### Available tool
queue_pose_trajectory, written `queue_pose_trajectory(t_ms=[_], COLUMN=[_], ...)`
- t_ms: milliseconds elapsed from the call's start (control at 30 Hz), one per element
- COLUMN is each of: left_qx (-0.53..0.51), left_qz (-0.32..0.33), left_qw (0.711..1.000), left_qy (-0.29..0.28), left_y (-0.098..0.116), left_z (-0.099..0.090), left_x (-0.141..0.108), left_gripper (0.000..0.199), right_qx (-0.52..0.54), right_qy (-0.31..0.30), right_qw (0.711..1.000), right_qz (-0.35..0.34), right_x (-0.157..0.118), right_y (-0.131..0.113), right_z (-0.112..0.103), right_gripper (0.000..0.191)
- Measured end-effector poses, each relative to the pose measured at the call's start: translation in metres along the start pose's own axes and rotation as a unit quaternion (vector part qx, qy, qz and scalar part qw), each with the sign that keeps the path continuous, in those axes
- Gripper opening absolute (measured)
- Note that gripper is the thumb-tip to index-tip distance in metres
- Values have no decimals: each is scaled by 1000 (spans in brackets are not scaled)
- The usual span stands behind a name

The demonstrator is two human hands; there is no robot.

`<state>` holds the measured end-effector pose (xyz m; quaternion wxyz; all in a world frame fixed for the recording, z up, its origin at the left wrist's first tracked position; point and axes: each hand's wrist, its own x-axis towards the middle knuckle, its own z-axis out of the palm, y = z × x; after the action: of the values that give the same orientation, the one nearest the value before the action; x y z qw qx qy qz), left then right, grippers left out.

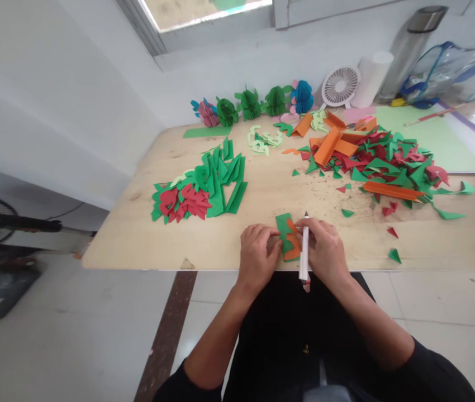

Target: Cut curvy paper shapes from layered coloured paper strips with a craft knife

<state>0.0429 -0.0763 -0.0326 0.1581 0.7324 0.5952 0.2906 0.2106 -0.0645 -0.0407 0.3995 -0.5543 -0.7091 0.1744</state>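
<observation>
Near the table's front edge lies a folded piece of green paper, with a curvy orange paper cutout on top of it. My left hand has its thumb and fingers closed at the left edge of the green paper. A white marker pen rests in my right hand, its dark end pointing away from me. The fingertips of that hand touch the right side of the orange cutout. How firmly either hand grips the papers is hard to see.
Red paper cutouts and folded green papers lie to the left. Scraps are heaped at right, with orange folded strips. Behind stand honeycomb paper figures, a small fan and a steel flask.
</observation>
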Motion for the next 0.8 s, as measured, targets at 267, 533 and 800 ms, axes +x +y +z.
queue_pose_trajectory(t_ms=[267,533,800], left_qx=[5,25,54], left_qz=[7,66,94], left_qw=[999,994,990], left_qy=[-36,-89,-91], left_y=[-1,10,10], left_z=[-13,-13,-10], left_x=[-9,-13,-13], left_gripper=[3,26,21], right_qx=[175,188,179], right_qy=[14,16,16], right_qw=[974,974,978], right_qz=[144,125,108], right_x=[-4,-9,-11], right_y=[21,29,30], right_z=[-38,-37,-36], right_gripper=[15,16,14])
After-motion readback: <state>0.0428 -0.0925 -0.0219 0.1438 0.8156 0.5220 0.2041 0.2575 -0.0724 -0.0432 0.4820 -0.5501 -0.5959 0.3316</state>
